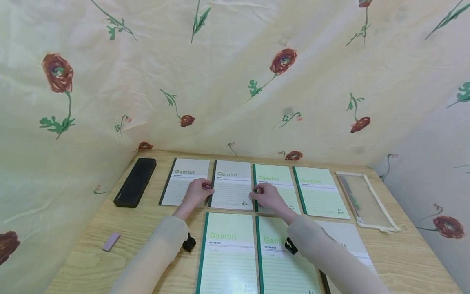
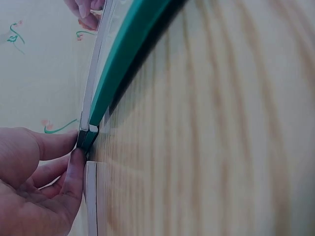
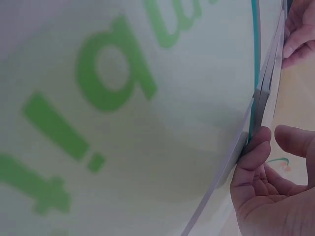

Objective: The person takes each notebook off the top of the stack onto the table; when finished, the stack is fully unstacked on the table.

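A white notebook with a black spine (image 1: 232,185) lies in the back row between my two hands. At its spine edge, my left hand (image 1: 197,191) pinches the notebook low on the side; the left wrist view shows thumb and fingertip meeting there. My right hand (image 1: 268,198) is at the opposite edge, its bent fingers (image 3: 253,152) touching the side while the thumb stands apart. Under the right hand lies a green-spined notebook (image 1: 279,175), partly covered. Left of the left hand is another black-spined notebook (image 1: 187,185).
Another green notebook (image 1: 323,192) lies in the back row, beside a mesh zip pouch (image 1: 367,196) with pens. Nearer lie green notebooks (image 1: 229,253) and a white one (image 1: 358,249) under the right forearm. A black case (image 1: 135,182) and purple eraser (image 1: 111,241) are at left.
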`<state>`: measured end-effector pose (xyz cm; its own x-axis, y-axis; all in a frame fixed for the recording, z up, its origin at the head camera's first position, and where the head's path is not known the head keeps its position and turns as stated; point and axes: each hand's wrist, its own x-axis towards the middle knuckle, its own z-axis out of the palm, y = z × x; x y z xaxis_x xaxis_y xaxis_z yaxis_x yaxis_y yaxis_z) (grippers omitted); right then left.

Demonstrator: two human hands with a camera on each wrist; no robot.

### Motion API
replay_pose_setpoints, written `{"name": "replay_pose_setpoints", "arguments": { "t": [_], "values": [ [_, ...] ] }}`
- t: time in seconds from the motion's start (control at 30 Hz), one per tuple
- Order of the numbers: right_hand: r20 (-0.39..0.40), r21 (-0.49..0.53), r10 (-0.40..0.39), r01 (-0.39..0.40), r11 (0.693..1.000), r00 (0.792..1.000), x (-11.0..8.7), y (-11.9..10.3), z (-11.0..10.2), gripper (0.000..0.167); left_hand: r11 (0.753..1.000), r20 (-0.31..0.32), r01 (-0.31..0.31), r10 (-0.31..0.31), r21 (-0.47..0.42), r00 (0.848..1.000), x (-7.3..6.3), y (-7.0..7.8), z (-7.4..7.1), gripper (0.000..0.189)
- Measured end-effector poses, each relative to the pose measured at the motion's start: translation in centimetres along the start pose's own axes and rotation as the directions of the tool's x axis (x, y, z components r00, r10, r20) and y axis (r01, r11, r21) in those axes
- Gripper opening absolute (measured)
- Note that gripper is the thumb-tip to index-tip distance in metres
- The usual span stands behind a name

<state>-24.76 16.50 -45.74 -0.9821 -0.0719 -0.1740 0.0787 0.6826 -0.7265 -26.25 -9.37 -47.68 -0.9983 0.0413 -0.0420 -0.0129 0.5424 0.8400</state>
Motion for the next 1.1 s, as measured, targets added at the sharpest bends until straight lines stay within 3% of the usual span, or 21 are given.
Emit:
{"name": "replay_pose_setpoints", "arguments": {
  "t": [0.23, 0.5, 0.9, 1.1],
  "values": [
    [0.007, 0.033, -0.001, 0.001, 0.999, 1.0, 0.8, 0.3, 0.3, 0.039, 0.999, 0.007, -0.009, 0.008, 0.038, 1.0, 0.1, 0.3, 0.0, 0.031],
    [0.003, -0.021, -0.038, 0.038, 0.999, 0.999, 0.8, 0.3, 0.4, 0.04, 0.996, -0.006, -0.013, 0.013, 0.093, 1.0, 0.0, 0.9, 0.2, 0.026],
    [0.006, -0.021, -0.042, 0.042, 0.999, 0.999, 0.7, 0.5, 0.5, 0.041, 0.998, -0.03, 0.026, -0.025, 0.053, 0.999, -0.2, 1.3, 0.6, 0.022],
    [0.005, -0.039, -0.048, 0.049, 0.998, 0.999, 0.7, 0.5, 0.6, 0.043, 0.996, -0.038, 0.091, -0.09, 0.018, 0.995, -0.2, 1.8, 0.8, 0.029]
  ]
}}
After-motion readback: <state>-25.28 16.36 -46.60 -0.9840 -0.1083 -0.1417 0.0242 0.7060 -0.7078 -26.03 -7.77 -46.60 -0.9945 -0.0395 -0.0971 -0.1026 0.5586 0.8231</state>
